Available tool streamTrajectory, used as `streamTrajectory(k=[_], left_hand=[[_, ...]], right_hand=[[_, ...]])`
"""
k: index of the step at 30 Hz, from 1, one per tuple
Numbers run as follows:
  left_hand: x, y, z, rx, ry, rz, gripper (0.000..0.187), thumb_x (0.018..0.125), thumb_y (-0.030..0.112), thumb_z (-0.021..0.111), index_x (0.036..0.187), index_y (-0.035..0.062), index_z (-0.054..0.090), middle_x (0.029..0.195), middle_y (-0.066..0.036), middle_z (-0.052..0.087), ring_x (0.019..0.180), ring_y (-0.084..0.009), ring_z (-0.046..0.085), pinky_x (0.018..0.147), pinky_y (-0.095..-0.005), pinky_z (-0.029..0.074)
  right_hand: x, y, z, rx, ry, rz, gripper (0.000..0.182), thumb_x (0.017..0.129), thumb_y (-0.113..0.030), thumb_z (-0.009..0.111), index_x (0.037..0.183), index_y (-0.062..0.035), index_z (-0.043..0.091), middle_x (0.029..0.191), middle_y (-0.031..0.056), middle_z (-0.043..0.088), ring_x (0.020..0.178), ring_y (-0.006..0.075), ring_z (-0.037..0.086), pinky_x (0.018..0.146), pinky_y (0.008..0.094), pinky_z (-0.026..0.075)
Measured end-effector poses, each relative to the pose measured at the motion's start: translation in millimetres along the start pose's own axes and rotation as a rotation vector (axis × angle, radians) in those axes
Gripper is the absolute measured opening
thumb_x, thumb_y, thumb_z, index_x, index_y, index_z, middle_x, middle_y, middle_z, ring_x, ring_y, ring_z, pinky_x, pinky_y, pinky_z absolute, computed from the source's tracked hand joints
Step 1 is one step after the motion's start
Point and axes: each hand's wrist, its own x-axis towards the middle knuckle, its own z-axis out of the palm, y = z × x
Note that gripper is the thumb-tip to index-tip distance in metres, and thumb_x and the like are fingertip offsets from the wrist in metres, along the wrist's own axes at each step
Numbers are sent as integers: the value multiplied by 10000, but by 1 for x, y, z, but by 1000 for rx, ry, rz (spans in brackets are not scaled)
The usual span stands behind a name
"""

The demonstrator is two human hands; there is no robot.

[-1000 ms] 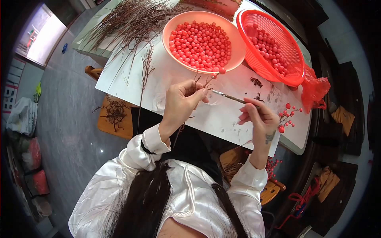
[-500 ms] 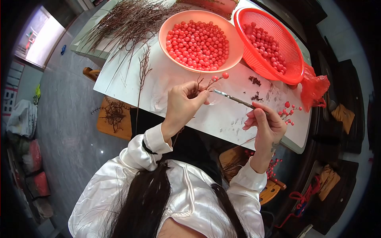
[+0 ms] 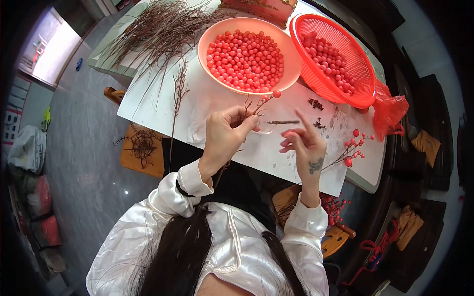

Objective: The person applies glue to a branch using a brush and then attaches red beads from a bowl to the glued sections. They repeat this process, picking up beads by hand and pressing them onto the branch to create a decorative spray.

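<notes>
The left hand [image 3: 228, 132] is covering the lower stem of the twig [image 3: 256, 104]. The bowl [image 3: 292, 52] is hiding part of the basket [image 3: 364, 74] rim. The right hand [image 3: 303, 145] is hiding the branch [image 3: 351, 148] base. Floor bags [image 3: 29, 163] are blurring into the dark edge.

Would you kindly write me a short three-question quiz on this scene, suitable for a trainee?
1. True or false: the left hand pinches a twig that bears a red bead at its tip.
2. Which container holds beads nearer the twig: A) the pink bowl B) the red basket C) a glass jar?
3. Fill in: the thin stick lies on the white ____, just beyond the right hand.

Key: 1 true; 2 A; 3 paper.
</notes>
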Motion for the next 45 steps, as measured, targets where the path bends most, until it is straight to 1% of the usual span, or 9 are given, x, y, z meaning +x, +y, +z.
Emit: streamTrajectory(k=[2, 5, 9, 10, 13, 14, 17, 24, 45], left_hand=[[0, -2, -2, -24, 2, 14, 109, 824, 81, 588, 824, -25, 613, 662, -35, 634, 509, -15, 501, 425, -163, 345], [-1, 1, -3, -83, -8, -2, 111, 830, 81, 589, 864, -23, 606, 689, -38, 638, 534, -17, 517, 437, -161, 355], [-6, 9, -2, -104, 7, 13, 123, 821, 87, 604, 876, -23, 603, 697, -35, 638, 553, -20, 533, 450, -153, 368], [-8, 11, -2, -107, 11, 12, 123, 817, 87, 610, 874, -22, 606, 699, -33, 638, 558, -20, 536, 452, -152, 371], [-13, 15, -4, -93, 39, 43, 120, 807, 89, 625, 865, -15, 618, 697, -19, 630, 561, -21, 535, 457, -153, 382], [-15, 16, -4, -85, 49, 59, 118, 804, 90, 631, 861, -13, 622, 695, -12, 626, 559, -21, 533, 458, -153, 386], [-22, 26, 0, -112, 44, 42, 107, 800, 78, 633, 857, -13, 631, 685, 6, 611, 561, -15, 523, 464, -154, 394], [-27, 32, 4, -51, 38, 117, 103, 799, 39, 634, 873, -31, 621, 735, -1, 612, 608, -7, 520, 511, -133, 390], [-24, 33, -5, -18, -94, 66, 116, 810, 52, 623, 887, -35, 615, 768, -5, 614, 688, -36, 562, 614, -158, 450]], right_hand=[[-1, -11, -4, 24, 58, -66, 279, 873, -30, 504, 1146, 10, 544, 695, 57, 590, 513, 70, 524, 443, 198, 442], [0, -13, -20, 270, 90, -85, 210, 929, -137, 423, 922, 6, 577, 547, -33, 367, 406, 42, 280, 365, 173, 239], [-3, -34, -3, 603, -15, 200, 125, 898, -50, 380, 931, -21, 498, 770, 17, 432, 583, 79, 369, 486, 192, 306], [-5, -28, -8, 696, -206, 190, 143, 899, -24, 373, 1009, -7, 462, 891, 51, 471, 720, 97, 463, 584, 231, 390], [-7, -30, 12, 439, -186, 59, 140, 894, 5, 379, 1006, 19, 461, 903, 73, 503, 794, 132, 534, 664, 264, 461], [-7, -29, 15, 397, -205, 37, 170, 892, 21, 392, 1051, 47, 448, 931, 108, 533, 885, 188, 575, 771, 316, 494], [-3, -31, 34, 407, -174, -52, 271, 910, -60, 452, 1145, 67, 404, 1005, 181, 578, 932, 244, 594, 845, 352, 495], [-2, -31, 43, 601, -216, 102, 362, 919, -147, 465, 1191, 64, 353, 1049, 219, 579, 959, 261, 597, 854, 364, 497], [1, -34, 31, 590, -384, 177, 435, 914, -61, 442, 1302, 41, 275, 1070, 231, 568, 1047, 295, 550, 894, 407, 469]])
